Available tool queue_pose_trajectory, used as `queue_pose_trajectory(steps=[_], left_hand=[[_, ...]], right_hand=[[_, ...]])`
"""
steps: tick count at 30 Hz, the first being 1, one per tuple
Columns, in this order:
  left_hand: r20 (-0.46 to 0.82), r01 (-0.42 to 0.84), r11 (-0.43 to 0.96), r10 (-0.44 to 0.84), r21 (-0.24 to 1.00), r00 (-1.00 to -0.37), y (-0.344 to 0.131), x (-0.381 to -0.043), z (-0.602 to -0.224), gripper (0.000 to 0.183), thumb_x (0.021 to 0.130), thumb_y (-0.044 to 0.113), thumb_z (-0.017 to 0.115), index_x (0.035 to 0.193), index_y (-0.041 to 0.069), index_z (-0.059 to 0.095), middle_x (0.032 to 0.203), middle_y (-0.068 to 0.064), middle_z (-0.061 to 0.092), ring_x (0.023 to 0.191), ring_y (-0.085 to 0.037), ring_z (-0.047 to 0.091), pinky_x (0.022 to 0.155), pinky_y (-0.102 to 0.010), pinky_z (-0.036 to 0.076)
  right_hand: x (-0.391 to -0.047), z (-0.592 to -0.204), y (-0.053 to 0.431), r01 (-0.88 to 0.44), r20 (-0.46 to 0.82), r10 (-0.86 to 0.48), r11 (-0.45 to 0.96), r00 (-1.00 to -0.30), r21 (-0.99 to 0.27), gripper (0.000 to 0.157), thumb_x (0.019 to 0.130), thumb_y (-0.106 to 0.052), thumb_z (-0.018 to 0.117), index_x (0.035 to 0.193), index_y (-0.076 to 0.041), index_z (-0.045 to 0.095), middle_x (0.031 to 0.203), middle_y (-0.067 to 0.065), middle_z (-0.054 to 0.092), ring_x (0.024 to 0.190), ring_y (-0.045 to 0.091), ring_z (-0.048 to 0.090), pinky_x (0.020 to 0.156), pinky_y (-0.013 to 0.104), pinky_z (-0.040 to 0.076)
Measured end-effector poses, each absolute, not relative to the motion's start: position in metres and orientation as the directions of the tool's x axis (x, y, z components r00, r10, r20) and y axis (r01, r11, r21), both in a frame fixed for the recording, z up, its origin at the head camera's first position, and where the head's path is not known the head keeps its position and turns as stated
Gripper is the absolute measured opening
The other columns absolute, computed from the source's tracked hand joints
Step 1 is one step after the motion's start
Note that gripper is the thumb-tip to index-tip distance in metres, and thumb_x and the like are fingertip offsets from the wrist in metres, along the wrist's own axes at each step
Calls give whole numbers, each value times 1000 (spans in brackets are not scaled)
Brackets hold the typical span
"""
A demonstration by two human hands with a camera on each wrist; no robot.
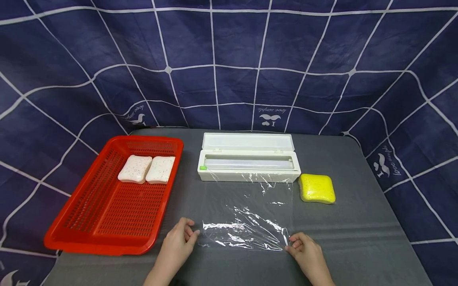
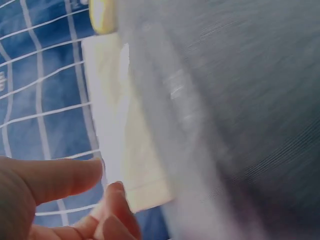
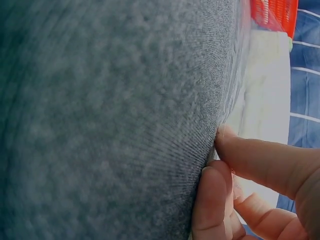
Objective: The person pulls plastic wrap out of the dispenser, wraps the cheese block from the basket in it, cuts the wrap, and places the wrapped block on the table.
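Observation:
Clear cling film (image 1: 247, 222) runs out of a white dispenser box (image 1: 250, 176) across the grey table towards me. At its near right corner my right hand (image 1: 305, 254) pinches the film between thumb and fingers; in the right wrist view the thumb (image 3: 260, 155) lies close to the fingertips. Beside the near left corner is my left hand (image 1: 177, 244), thumb and forefinger apart. A gap shows between the left thumb (image 2: 65, 177) and the fingers in the left wrist view. The dispenser's lid (image 1: 248, 142) is raised, showing the roll (image 1: 248, 163) inside.
A red plastic basket (image 1: 125, 218) stands on the left, holding two white speckled sponge-like blocks (image 1: 135, 169). Right of the dispenser lies a yellow wrapped block (image 1: 317, 188). A dark blue checked cloth (image 1: 236, 51) hangs round the back and sides of the grey table (image 1: 365, 238).

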State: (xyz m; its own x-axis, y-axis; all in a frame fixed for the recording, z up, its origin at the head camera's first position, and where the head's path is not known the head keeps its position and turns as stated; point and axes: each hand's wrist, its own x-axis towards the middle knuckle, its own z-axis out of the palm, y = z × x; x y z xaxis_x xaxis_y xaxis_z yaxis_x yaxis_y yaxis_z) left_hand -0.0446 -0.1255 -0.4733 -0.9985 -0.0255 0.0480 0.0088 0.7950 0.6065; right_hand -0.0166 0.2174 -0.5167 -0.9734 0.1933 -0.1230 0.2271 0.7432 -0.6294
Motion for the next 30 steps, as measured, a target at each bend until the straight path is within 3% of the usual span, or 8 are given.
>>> queue_pose_trajectory(steps=[4,8,14,16,20,23,25,30], left_hand=[[56,-6,733,-61,680,-997,-132,-55,-436,25,86,12,76,106,5,63,77,4,59,65,-4,53,59,-20,47],[184,59,716,-99,696,-978,-149,-69,-396,26,88,13,74,111,7,63,87,-1,66,75,-8,59,64,-17,49],[314,89,750,-165,656,-935,-194,-106,-345,28,94,18,65,118,4,60,102,-11,69,80,12,51,70,-5,41],[304,59,759,-186,649,-934,-210,-124,-337,30,96,22,62,119,3,60,105,-14,68,82,10,51,71,-6,39],[178,-9,771,-158,637,-971,-238,-163,-342,42,98,28,59,125,-4,54,113,-24,63,96,-22,62,80,-26,48],[37,-71,771,-122,633,-992,-253,-189,-362,55,98,33,58,132,-9,47,124,-31,56,113,-44,57,89,-50,49],[-36,-111,770,-113,628,-993,-259,-203,-378,64,98,36,58,136,-12,41,131,-34,50,121,-48,51,97,-58,45],[-139,-203,773,-150,601,-979,-262,-220,-415,90,92,49,62,145,-14,27,142,-37,37,128,-50,39,106,-60,37]], right_hand=[[-16,-517,219,218,-106,197,731,-975,-646,24,72,-9,85,88,-7,67,73,-4,58,60,-2,50,59,21,45],[-17,-518,220,238,-122,211,717,-970,-654,26,72,-9,85,91,-5,67,72,-5,59,60,-3,51,60,21,45],[-16,-516,222,258,-145,216,714,-965,-651,28,73,-12,86,92,-4,68,73,-4,61,61,-3,51,62,23,45],[-16,-515,222,274,-159,225,711,-961,-648,28,73,-13,86,92,-5,67,73,-5,61,61,-4,51,63,23,45],[-15,-516,222,285,-172,229,707,-958,-647,26,74,-13,85,91,-4,67,73,-4,62,60,-4,50,62,23,45],[-15,-516,222,289,-177,230,704,-957,-649,24,74,-11,84,90,-4,67,73,-4,62,60,-4,51,62,23,45],[-15,-517,222,286,-178,226,706,-958,-647,24,74,-11,84,89,-4,67,73,-4,62,59,-4,51,61,23,45],[-16,-518,221,275,-177,211,714,-961,-644,23,74,-11,84,88,-4,67,73,-4,62,59,-4,50,60,22,45]])
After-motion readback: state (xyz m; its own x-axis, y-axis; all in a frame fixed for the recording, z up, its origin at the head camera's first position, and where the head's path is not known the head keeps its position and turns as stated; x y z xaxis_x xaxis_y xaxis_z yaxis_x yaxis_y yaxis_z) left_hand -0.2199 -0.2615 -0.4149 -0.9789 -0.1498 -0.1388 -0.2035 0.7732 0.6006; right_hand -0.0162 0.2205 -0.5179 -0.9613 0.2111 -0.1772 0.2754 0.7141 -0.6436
